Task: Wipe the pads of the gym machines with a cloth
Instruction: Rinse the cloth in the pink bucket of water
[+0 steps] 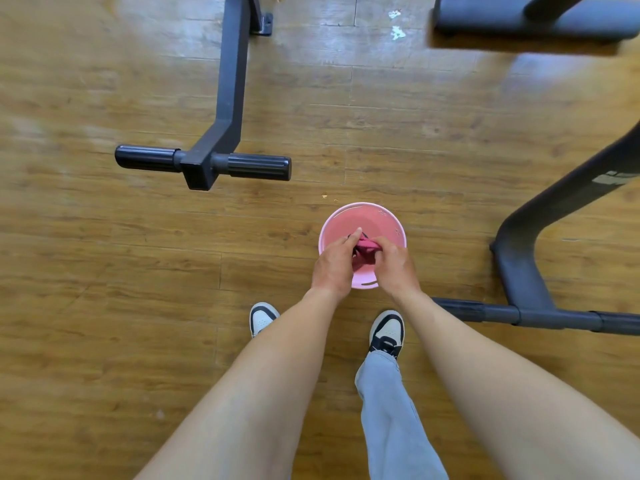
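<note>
Underfoot, wood-plank floor [104, 271], worn and scuffed, running across the whole view. Standing on it, dark gym machine frames: one upright bar ending in a crosspiece with two ribbed black foot grips [204, 163] at upper left, a bent tubular base [519, 268] at right, a blurred dark bar [533, 15] at the top right edge. No machine pad plainly identifiable from this angle.

Between the frames, just ahead of two black-and-white sneakers [387, 332], a pink bucket [388, 216] set on the floor. Directly over its mouth, both hands pressed close together: left hand [334, 263] and right hand [394, 266], each with fingers curled round a bunched dark pink cloth [365, 249], gripping it from opposite sides. Cloth held above the bucket, not on any pad yet.

Judged as wringing out before wiping. To do it well: twist the two fists in opposite directions, keeping the cloth centred over the bucket so drips fall inside rather than on the planks; squeeze until only damp, since a soaked cloth would likely leave pads wet and streaked. Then shake the cloth open and fold flat for a broad wiping face. Water level inside the bucket impossible to judge behind the hands.
</note>
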